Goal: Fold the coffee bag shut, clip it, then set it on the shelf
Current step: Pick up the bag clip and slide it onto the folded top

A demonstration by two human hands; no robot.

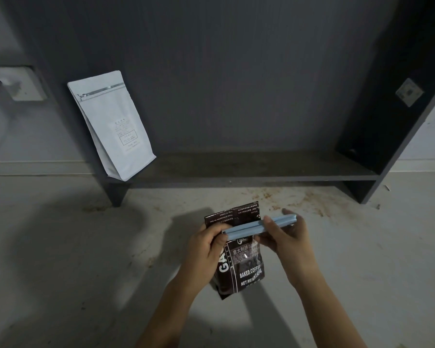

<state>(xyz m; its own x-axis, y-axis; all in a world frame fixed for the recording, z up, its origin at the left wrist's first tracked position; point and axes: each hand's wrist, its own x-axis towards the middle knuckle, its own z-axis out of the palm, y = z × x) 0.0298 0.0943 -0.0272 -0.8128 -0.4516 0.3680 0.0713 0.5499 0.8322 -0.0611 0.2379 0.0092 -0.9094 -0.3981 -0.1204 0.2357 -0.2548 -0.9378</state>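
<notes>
A dark brown coffee bag with white print stands upright on the pale floor in front of me. A long light-blue clip lies across its upper part, just below the bag's top flap. My left hand pinches the clip's left end and the bag's left edge. My right hand grips the clip's right end, fingers wrapped behind it. The dark shelf board runs low across the view behind the bag.
A white pouch leans at the shelf's left end against the side panel. The shelf's right side panel rises at the right. Brown stains mark the floor beneath the shelf. A wall socket sits at the far left.
</notes>
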